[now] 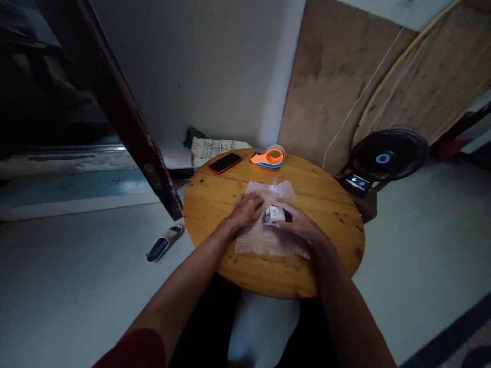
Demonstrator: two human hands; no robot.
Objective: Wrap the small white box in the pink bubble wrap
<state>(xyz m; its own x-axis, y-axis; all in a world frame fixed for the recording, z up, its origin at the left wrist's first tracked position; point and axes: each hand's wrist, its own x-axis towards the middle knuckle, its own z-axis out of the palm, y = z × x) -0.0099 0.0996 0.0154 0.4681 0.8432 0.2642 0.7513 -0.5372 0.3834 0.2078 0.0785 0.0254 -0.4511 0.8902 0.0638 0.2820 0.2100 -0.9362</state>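
Note:
A sheet of bubble wrap point(268, 241) lies on the round wooden table point(207, 204). On it, near the middle, is a small white box point(275, 215) with printing on its top. My right hand point(299, 221) grips this box from the right, thumb on the near side and fingers on the far side. To the left of the box, my left hand point(248, 208) rests flat on the bubble wrap with its fingers spread and nothing held.
An orange tape dispenser point(268, 157) and a phone with a red edge point(225, 163) lie at the table's far side. Beyond its right edge stands a black fan point(382, 158). One slipper point(164, 244) is on the floor at the left.

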